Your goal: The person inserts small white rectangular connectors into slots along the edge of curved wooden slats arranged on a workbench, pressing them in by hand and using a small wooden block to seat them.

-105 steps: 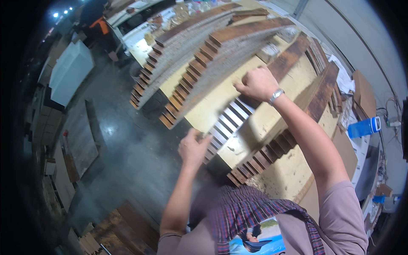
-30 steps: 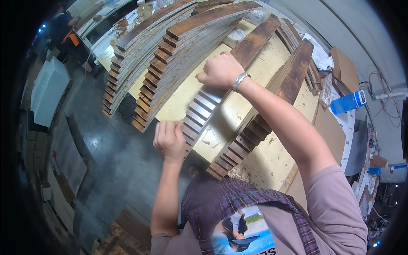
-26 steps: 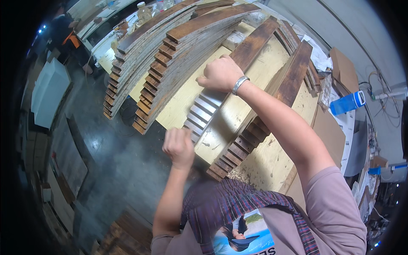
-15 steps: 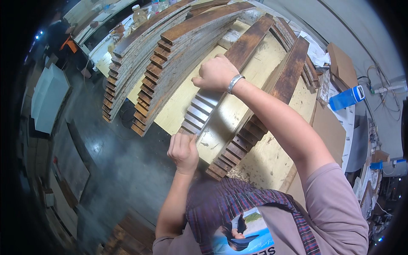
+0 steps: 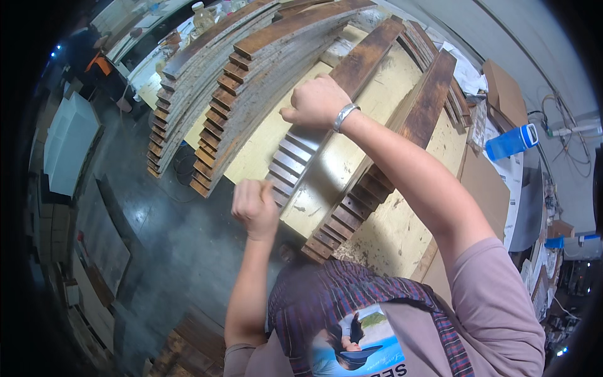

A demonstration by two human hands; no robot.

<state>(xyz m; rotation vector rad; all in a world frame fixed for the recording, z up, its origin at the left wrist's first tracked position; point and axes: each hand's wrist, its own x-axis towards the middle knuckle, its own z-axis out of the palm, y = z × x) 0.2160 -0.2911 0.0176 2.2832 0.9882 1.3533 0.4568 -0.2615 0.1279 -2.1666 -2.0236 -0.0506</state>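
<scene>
Both hands (image 5: 254, 207) (image 5: 316, 100) fisted on grey boards (image 5: 290, 164).

Woodworking shop: stacked rough planks (image 5: 251, 81) on sawdust-strewn workbench (image 5: 402, 220), concrete floor (image 5: 176, 251).

Clearance around the board stacks

Bare yellow tabletop (image 5: 264, 141) is giving you a lane between the tall left stack (image 5: 251, 81) and the stepped boards (image 5: 292, 166); right row (image 5: 352, 207) is blocking.

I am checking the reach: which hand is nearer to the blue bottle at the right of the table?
Right. The right hand rests on the grey planks, nearer the blue bottle. The left hand is at the planks' near end, further away.
</scene>
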